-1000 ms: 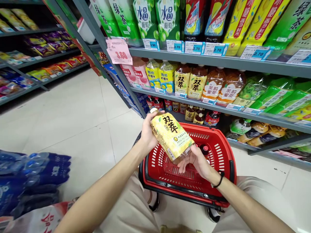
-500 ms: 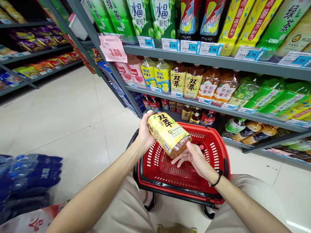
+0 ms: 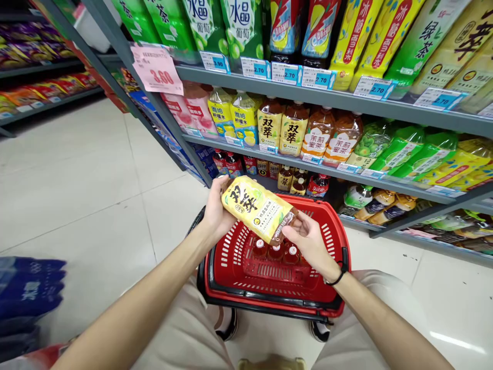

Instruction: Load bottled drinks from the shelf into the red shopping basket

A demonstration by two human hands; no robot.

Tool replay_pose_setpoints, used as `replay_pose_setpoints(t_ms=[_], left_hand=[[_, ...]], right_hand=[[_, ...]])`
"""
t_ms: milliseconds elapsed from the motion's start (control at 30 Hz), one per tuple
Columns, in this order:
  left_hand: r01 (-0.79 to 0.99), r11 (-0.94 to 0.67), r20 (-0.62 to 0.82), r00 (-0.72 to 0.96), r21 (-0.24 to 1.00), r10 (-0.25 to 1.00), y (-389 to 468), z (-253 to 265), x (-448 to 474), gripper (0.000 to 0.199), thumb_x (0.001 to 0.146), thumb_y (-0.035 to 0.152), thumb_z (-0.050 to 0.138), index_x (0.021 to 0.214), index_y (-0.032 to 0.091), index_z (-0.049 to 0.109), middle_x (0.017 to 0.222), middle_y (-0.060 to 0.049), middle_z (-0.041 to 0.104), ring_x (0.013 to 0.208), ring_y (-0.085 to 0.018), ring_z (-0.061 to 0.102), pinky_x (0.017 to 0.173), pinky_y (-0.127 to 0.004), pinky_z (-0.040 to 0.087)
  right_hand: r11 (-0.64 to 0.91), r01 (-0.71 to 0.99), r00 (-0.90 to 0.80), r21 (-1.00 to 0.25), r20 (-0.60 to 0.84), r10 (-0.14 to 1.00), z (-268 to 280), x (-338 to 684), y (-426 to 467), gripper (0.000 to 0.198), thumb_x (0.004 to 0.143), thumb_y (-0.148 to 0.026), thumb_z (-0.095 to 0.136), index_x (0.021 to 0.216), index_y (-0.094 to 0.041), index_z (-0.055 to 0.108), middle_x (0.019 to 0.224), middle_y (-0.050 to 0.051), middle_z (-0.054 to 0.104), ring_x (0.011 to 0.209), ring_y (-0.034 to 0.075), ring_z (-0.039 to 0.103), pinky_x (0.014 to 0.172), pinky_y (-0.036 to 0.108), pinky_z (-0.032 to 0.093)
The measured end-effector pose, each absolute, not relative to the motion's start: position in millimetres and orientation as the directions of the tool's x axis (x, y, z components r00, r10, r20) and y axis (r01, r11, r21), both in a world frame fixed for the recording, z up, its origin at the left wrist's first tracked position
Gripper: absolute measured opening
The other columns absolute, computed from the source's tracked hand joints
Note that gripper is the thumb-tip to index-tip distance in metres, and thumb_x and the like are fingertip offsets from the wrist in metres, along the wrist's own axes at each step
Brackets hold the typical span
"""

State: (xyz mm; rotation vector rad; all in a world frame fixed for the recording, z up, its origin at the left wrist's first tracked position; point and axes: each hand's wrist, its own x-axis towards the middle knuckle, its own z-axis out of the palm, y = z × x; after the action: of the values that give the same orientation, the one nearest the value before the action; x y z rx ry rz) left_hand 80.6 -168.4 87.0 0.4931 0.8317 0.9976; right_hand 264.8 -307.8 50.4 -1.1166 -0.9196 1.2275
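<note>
A large tea bottle (image 3: 258, 209) with a yellow label and brown drink lies tilted above the red shopping basket (image 3: 219, 294). My left hand (image 3: 219, 208) is wrapped round its neck end, which the fingers hide. At the base end, my right hand (image 3: 308, 239) grips with the thumb in front and the fingers behind. The label faces up toward me. Down in the basket stand several small bottles (image 3: 275, 252) with red and white caps, partly hidden by the tea bottle and my right hand.
Ahead, a shelf unit (image 3: 239, 146) carries rows of drink bottles with price tags. A pink price sign (image 3: 157, 69) hangs at its left end. Blue-wrapped bottle packs (image 3: 31, 285) sit on the floor at left. My knees flank the basket.
The tea bottle has turned so its label faces more toward me. My right hand's fingers have closed on its base. The view has shifted slightly right, and the small bottles in the basket now show.
</note>
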Motion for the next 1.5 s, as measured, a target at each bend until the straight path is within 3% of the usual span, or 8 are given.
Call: replay_pose_setpoints(t_ms=[200,400,633,867,1033,1200,1333,1500], left_hand=[[-0.564,0.514,-0.411,0.31,0.646,0.857,-167.9,88.2,75.3,0.068,0.092,0.067,0.052,0.122,0.009,0.071,0.111,-0.018,0.079,0.109,-0.035,0.075,0.1,-0.047,0.061],[-0.528,0.477,-0.383,0.285,0.703,0.879,-164.9,86.1,73.5,0.061,0.092,0.06,0.056,0.12,0.008,0.074,0.117,-0.018,0.079,0.106,-0.032,0.076,0.096,-0.042,0.063],[-0.494,0.38,-0.283,0.261,0.782,0.923,-164.6,85.3,71.7,0.054,0.082,0.056,0.068,0.103,0.008,0.079,0.109,-0.018,0.081,0.111,-0.032,0.077,0.1,-0.037,0.061],[-0.492,0.387,-0.291,0.262,0.78,0.92,-168.8,93.4,70.6,0.051,0.084,0.051,0.063,0.104,0.008,0.081,0.109,-0.018,0.081,0.108,-0.031,0.077,0.093,-0.037,0.062],[-0.511,0.355,-0.254,0.257,0.783,0.932,-166.8,91.6,70.0,0.045,0.08,0.05,0.068,0.094,0.01,0.083,0.11,-0.016,0.082,0.11,-0.03,0.077,0.097,-0.035,0.061],[-0.491,0.315,-0.202,0.27,0.812,0.942,-165.7,85.9,68.2,0.034,0.072,0.044,0.081,0.088,0.014,0.082,0.11,-0.012,0.082,0.109,-0.031,0.076,0.097,-0.036,0.061],[-0.487,0.341,-0.248,0.246,0.804,0.937,-166.7,87.6,69.0,0.036,0.073,0.044,0.083,0.093,0.014,0.081,0.113,-0.011,0.082,0.109,-0.03,0.076,0.099,-0.038,0.061],[-0.504,0.345,-0.24,0.262,0.792,0.935,-166.3,91.1,69.4,0.035,0.076,0.044,0.082,0.096,0.016,0.078,0.118,-0.01,0.081,0.114,-0.031,0.075,0.104,-0.044,0.06]], right_hand=[[0.141,0.23,0.105,-0.963,0.168,0.98,50.2,273.5,-318.8,0.091,0.07,-0.045,0.099,0.148,-0.022,0.06,0.131,0.009,0.077,0.118,0.029,0.075,0.109,0.043,0.058],[0.289,0.391,0.028,-0.874,0.326,0.945,46.9,277.2,-321.2,0.091,0.076,-0.043,0.096,0.154,-0.022,0.054,0.133,0.008,0.076,0.114,0.026,0.076,0.107,0.04,0.061],[0.62,0.609,-0.207,-0.494,0.655,0.726,36.8,283.7,-317.6,0.089,0.089,-0.029,0.088,0.165,-0.018,0.042,0.146,0.021,0.066,0.135,0.032,0.065,0.113,0.048,0.057],[0.667,0.698,-0.348,-0.261,0.691,0.634,32.4,291.7,-316.5,0.09,0.095,-0.021,0.08,0.171,-0.011,0.032,0.147,0.03,0.063,0.141,0.041,0.059,0.112,0.062,0.053],[0.637,0.605,-0.226,-0.478,0.664,0.713,30.9,285.4,-319.1,0.088,0.092,-0.02,0.082,0.168,-0.02,0.039,0.151,0.022,0.062,0.143,0.034,0.059,0.119,0.054,0.052],[0.435,0.499,-0.054,-0.75,0.473,0.879,35.4,277.4,-323.1,0.085,0.084,-0.03,0.092,0.158,-0.027,0.05,0.149,0.013,0.065,0.134,0.028,0.067,0.117,0.045,0.056],[0.221,0.206,0.049,-0.953,0.236,0.971,38.4,272.8,-323.0,0.087,0.075,-0.036,0.098,0.15,-0.024,0.056,0.143,0.012,0.07,0.128,0.028,0.072,0.114,0.045,0.059],[0.058,-0.106,0.078,-0.993,0.05,0.996,39.3,269.4,-322.1,0.083,0.071,-0.035,0.1,0.142,-0.023,0.059,0.129,0.012,0.076,0.113,0.027,0.077,0.1,0.041,0.066]])
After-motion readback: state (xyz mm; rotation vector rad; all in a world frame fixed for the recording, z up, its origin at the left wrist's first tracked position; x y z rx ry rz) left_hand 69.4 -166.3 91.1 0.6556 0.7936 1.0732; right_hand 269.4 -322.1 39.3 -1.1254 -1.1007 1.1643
